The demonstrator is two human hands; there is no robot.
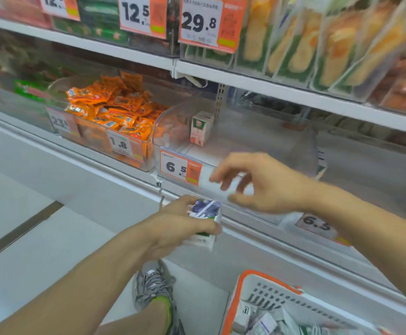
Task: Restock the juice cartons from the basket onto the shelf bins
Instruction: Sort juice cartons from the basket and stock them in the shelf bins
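My left hand (173,226) grips a small blue-and-white juice carton (205,213) just below the front edge of the shelf. My right hand (257,182) hovers with loosely spread fingers, holding nothing, in front of a clear shelf bin (170,131) tagged 6.5. One pink-and-white juice carton (200,128) stands upright inside that bin. At the bottom right, a white basket with an orange rim (264,278) holds several more cartons (262,322).
A clear bin of orange snack packets (115,110) sits left of the juice bin. Price tags 12.5 and 29.8 hang from the upper shelf (245,78), which carries packaged snacks. My shoe (153,288) stands on the white floor beside the basket.
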